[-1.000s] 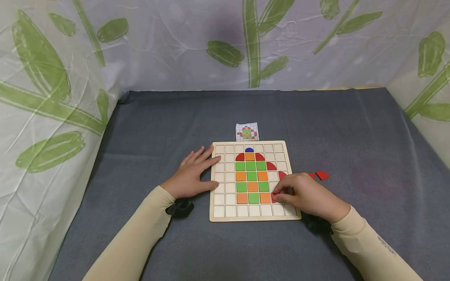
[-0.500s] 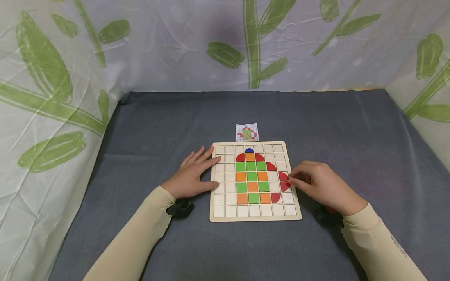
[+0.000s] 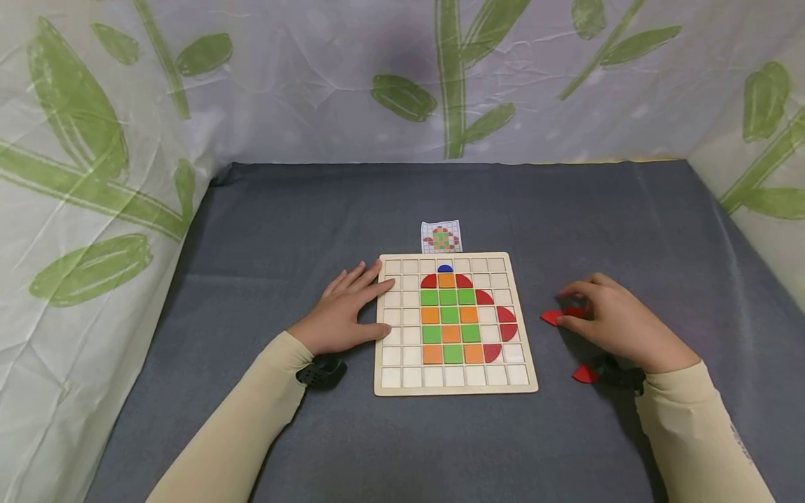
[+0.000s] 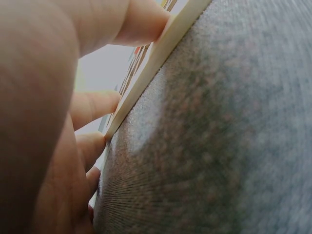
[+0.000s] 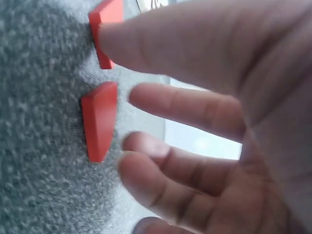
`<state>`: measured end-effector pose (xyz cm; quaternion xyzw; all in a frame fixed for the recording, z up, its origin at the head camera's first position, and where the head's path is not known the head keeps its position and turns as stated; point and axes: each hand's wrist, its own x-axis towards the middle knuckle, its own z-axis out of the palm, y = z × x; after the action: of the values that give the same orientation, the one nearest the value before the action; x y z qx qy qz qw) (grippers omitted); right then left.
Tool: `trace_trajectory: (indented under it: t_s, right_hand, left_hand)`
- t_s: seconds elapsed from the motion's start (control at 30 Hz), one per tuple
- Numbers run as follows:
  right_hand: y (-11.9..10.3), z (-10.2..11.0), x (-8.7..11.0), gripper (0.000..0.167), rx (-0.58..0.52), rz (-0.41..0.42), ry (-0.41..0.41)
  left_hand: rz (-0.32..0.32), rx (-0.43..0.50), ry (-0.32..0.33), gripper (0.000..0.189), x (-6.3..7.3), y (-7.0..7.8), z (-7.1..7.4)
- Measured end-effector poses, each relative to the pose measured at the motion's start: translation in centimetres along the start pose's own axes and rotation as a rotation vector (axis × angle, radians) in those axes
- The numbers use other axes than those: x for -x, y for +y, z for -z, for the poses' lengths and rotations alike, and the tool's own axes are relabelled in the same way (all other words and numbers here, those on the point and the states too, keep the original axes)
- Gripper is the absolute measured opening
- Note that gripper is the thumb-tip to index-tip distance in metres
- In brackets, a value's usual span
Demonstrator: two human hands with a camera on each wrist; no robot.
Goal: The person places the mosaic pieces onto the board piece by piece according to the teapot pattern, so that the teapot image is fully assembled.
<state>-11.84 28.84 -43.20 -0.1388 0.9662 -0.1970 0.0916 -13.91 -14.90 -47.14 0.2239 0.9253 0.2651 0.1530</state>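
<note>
A wooden grid board (image 3: pixel 395 385) lies on the grey cloth, with green and orange squares, red quarter-circle pieces and a blue half-round piece in its cells. My left hand (image 3: pixel 342 318) rests with spread fingers on the board's left rim; the left wrist view shows its fingertips touching the wooden edge (image 4: pixel 146 80). To the right of the board, my right hand (image 3: pixel 622 325) hovers over two loose red quarter-circle pieces, one nearer the board (image 3: pixel 550 318), the other partly behind the fingers. In the right wrist view, thumb and fingers are apart, beside a red piece (image 5: pixel 99 122).
A small printed pattern card (image 3: pixel 441 237) lies against the board's far edge. Another red piece (image 3: pixel 585 374) sits on the cloth below my right wrist, partly covered by the wrist camera (image 3: pixel 619 375). A leaf-printed sheet (image 3: pixel 302 84) hangs behind the table.
My right hand has left a red piece in the lower right part of the board, touched the right-hand red pieces, then moved right to the loose pieces. The left hand stays still.
</note>
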Motion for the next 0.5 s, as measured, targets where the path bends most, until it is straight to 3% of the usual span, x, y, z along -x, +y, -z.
trace_trajectory:
  t_s: [0.17, 0.5]
  right_hand:
    - [0.26, 0.06, 0.03, 0.033, 0.013, 0.032, -0.018]
    - [0.09, -0.52, -0.13, 0.013, -0.008, 0.109, 0.025]
  left_hand:
    - [-0.005, 0.005, -0.007, 0.083, -0.14, -0.11, 0.10]
    - [-0.033, 0.009, -0.017, 0.082, -0.52, -0.46, -0.17]
